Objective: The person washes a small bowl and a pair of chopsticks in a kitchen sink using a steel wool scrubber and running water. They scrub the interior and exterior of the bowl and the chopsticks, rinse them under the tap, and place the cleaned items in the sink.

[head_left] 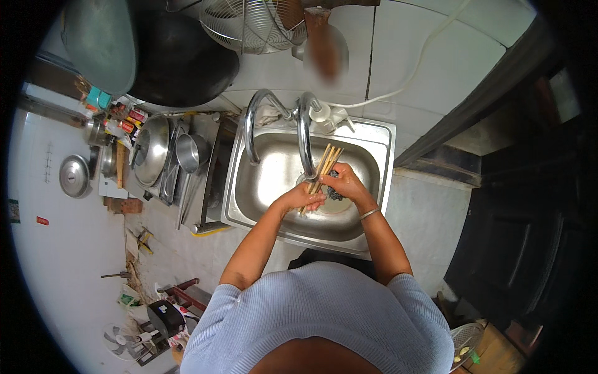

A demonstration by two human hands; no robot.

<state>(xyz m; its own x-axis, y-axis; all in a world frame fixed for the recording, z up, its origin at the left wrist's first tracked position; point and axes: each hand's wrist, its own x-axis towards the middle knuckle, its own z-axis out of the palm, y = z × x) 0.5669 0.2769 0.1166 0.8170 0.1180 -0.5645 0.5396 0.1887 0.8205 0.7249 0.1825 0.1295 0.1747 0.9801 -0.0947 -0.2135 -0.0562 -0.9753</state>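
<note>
Over the steel sink (246,187), my left hand (301,199) is closed around the lower part of a bundle of wooden chopsticks (329,159). The chopsticks slant up and to the right, their upper ends fanned slightly apart. My right hand (349,182) presses against the bundle from the right, a bangle on its wrist. A dark, curly scouring pad (335,193) shows beneath its palm, gripped by the fingers. One chrome faucet spout (304,134) arches down close to the chopsticks and partly covers them. My hands hide some of the basin floor.
Another curved spout (250,134) stands left of the first. Left of the sink, a stove top holds a steel saucepan (192,153) and a lidded pan (151,149). A black wok (180,62) and a wire basket (252,22) hang on the wall. Dark cabinets (517,249) stand right.
</note>
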